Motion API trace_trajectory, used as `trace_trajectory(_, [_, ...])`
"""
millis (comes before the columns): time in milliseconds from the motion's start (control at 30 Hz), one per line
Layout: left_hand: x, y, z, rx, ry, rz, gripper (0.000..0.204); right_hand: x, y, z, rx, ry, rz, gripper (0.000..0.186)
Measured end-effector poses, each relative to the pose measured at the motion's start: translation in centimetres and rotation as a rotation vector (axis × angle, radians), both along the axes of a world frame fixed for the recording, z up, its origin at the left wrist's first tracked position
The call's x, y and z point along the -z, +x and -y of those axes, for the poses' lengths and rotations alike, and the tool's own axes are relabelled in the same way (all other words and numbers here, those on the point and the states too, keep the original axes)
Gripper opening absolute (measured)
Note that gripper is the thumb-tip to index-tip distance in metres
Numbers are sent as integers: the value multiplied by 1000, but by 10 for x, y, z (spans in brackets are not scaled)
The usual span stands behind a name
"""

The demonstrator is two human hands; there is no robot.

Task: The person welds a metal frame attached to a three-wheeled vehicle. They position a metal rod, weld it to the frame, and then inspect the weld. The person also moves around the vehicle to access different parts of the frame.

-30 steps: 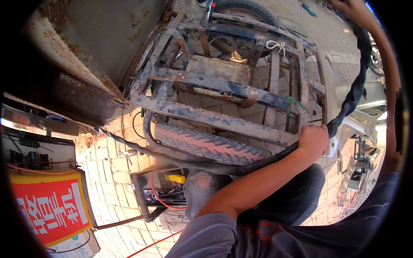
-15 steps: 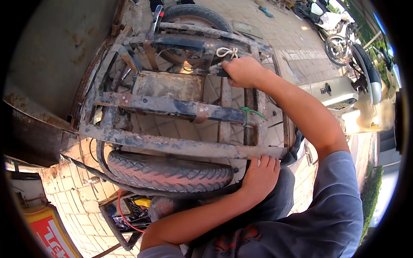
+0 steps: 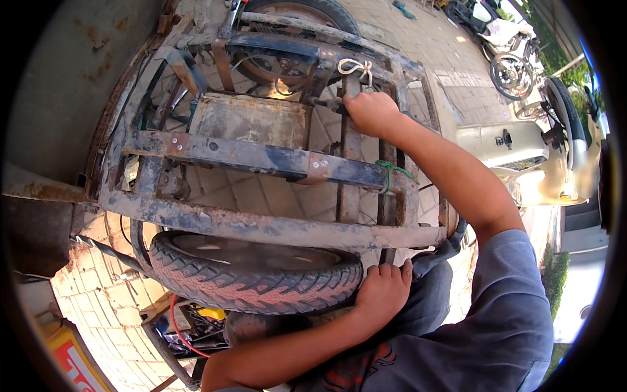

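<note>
Upper centre, my right hand (image 3: 372, 114) is closed around the dark grip of a slim tool (image 3: 324, 103); its kind I cannot make out. The tool points left inside a rusty vehicle frame (image 3: 251, 160). A cream cord (image 3: 353, 66) is looped on a crossbar just beyond that hand. Lower down, my left hand (image 3: 384, 289) has its fingers curled below the near rail (image 3: 294, 230), at the right end of a treaded wheel (image 3: 255, 274). Whatever those fingers hold is hidden. A green tie (image 3: 390, 175) wraps a bar between the two hands.
A second wheel (image 3: 300, 14) lies beyond the frame. Rusty sheet metal (image 3: 72, 85) stands at the left. A toolbox (image 3: 189, 330) with a red hose (image 3: 179, 326) sits below the near wheel. At the right is a pale scooter (image 3: 496, 140), with motorcycles behind it.
My left hand has come off the near rail and moved down toward me. My right hand keeps its grip, slightly further right. The view has shifted a little over the frame.
</note>
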State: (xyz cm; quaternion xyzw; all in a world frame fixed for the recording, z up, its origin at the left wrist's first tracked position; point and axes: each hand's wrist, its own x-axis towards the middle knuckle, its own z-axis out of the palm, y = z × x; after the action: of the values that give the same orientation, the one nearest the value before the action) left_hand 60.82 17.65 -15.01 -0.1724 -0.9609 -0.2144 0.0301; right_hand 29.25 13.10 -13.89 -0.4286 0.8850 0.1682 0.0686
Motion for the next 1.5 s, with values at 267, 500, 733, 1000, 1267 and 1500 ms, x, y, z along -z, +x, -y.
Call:
trace_trajectory(267, [3,2,1,6,-18,47,45,-6,3,-2,-50,-7,40,23])
trace_trajectory(500, [-18,2,10,56,2,24,41,6,17,-18,19,-122,100,38])
trace_trajectory(733, [-166,-44,182,-38,163,324,37,-41,42,-60,54,-132,173,33])
trace_trajectory(1000, [-59,-222,288,-465,255,530,29,-3,31,-108,-110,-344,11,35])
trace_trajectory(1267, [29,-318,288,-114,-492,478,34,14,31,-110,-94,-367,-156,35])
trace_trajectory(1500, [86,-368,296,-125,-655,636,44,20,29,-111,-104,-448,-154,28])
